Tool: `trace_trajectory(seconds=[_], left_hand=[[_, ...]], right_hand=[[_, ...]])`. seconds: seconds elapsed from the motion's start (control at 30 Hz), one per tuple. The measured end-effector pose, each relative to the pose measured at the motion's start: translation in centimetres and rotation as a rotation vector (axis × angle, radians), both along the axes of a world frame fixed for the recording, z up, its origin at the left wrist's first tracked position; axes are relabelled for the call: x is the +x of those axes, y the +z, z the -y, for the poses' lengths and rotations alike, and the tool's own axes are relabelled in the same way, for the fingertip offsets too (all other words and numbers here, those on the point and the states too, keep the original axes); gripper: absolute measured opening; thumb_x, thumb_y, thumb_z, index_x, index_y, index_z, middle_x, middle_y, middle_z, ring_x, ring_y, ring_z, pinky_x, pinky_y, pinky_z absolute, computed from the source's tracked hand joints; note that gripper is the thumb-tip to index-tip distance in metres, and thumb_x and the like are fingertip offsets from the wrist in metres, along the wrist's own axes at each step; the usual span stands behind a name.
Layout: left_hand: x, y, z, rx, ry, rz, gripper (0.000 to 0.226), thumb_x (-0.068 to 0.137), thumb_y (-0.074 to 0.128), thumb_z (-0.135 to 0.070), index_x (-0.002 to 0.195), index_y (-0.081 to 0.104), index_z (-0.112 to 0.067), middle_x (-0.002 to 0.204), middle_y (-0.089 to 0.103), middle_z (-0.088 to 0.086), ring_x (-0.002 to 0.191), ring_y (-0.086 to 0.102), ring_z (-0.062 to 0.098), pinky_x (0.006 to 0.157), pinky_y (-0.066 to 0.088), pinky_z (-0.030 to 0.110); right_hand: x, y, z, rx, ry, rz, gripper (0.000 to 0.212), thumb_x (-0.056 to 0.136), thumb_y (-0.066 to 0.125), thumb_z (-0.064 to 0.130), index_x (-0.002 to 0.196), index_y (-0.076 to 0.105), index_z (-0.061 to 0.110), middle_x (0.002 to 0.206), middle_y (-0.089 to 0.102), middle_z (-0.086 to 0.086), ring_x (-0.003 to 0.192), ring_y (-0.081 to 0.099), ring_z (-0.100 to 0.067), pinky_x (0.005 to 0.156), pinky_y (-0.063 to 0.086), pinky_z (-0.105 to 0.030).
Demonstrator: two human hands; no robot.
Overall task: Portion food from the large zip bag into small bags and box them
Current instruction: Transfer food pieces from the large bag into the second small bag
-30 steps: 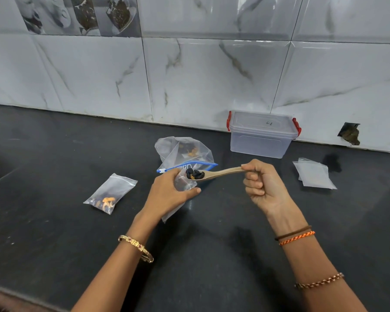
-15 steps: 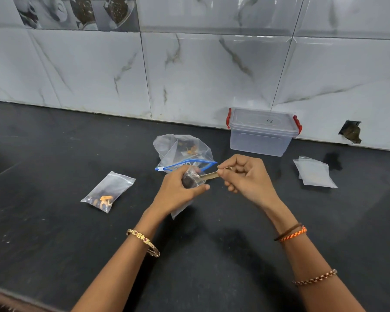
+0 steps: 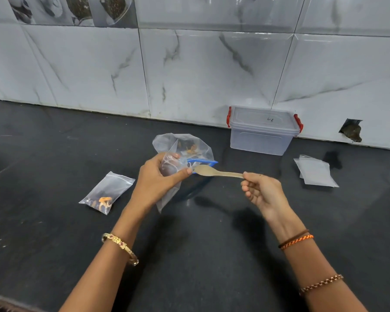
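Observation:
My left hand (image 3: 154, 181) grips a small clear bag (image 3: 169, 164) by its mouth, above the black counter; dark food shows inside it. My right hand (image 3: 261, 190) pinches the handle end of a wooden spoon (image 3: 214, 172), whose empty bowl sits just outside the bag's opening. Behind them lies the large zip bag (image 3: 185, 146) with a blue zipper strip and a little food left. A filled, sealed small bag (image 3: 107, 192) lies to the left. The clear box (image 3: 262, 131) with red clips stands shut against the wall.
A stack of empty small bags (image 3: 315, 172) lies at the right on the black counter (image 3: 200, 244). The marble-tiled wall (image 3: 189, 75) runs along the back, with a dark hole (image 3: 351, 131) at the right.
The loaded spoon went into the small bag, emptied its dark food there, and has come back out to the right, empty. My left hand kept holding the bag.

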State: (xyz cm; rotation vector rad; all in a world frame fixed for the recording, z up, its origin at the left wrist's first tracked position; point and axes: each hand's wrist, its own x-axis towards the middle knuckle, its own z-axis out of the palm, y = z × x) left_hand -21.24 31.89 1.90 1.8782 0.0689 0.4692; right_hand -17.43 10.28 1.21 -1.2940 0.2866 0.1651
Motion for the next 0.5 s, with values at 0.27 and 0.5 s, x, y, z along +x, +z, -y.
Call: trace_trajectory(seconds=[0.27, 0.5], left_hand=[[1.9, 0.9, -3.0, -0.060, 0.069, -0.027, 0.021, 0.072, 0.076, -0.017, 0.081, 0.060, -0.028, 0.083, 0.066, -0.007, 0.077, 0.062, 0.010, 0.071, 0.049, 0.024], [3.7, 0.4, -4.8, -0.154, -0.105, -0.225, 0.021, 0.069, 0.079, -0.011, 0.084, 0.065, -0.018, 0.070, 0.069, -0.008, 0.070, 0.064, 0.009, 0.065, 0.051, 0.020]], right_hand=[[1.1, -1.0, -4.5, -0.068, 0.020, 0.007, 0.013, 0.090, 0.056, 0.007, 0.078, 0.060, 0.007, 0.055, 0.063, -0.003, 0.044, 0.058, -0.006, 0.042, 0.047, -0.015], [2.4, -3.0, -9.1, -1.027, -0.130, 0.560, 0.009, 0.086, 0.062, 0.022, 0.085, 0.063, 0.013, 0.082, 0.070, -0.009, 0.079, 0.064, -0.030, 0.063, 0.044, -0.032]])
